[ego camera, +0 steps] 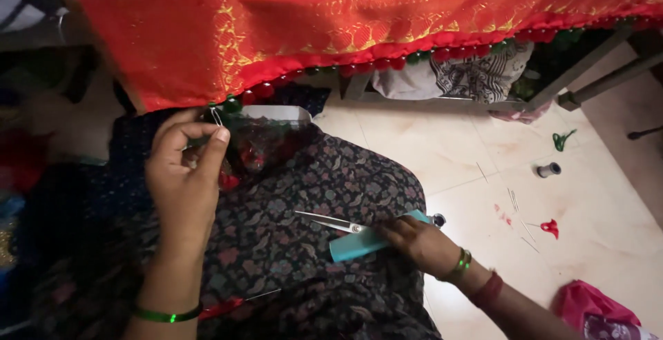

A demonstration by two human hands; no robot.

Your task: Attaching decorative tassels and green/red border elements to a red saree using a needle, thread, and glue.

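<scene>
**Pin at the hem, scissors on the lap**

We see our left hand (183,174) raised to the lower edge of the red cloth (345,22), which hangs across the top of the view with gold patterning and a row of red and green beads (387,62) along its hem. Thumb and forefinger are pinched narrow on a thin metal pin (217,116), which stands just at the hem beside a green bead. The other fingers curl loosely into the palm. A green bangle (166,314) circles that wrist.

Our right hand (418,240) lies low on the lap, which is covered in dark flowered fabric (311,195). Its fingers are closed over the handle end of the scissors (331,221), whose blades point left and stand slightly parted. Under the hand and scissors lies a teal card (362,243), touching both. We cannot tell whether the fingers grip the card too.

A clear bag (266,143) with red and green bits inside rests on the lap just below the hem, near the left hand.

On the pale floor (428,147) to the right lie a small spool (549,169), a green thread scrap (563,140), a red scrap (550,227) and a few loose pins (514,202), all well apart from both hands. A pink bag (594,309) sits in the lower right corner.
</scene>
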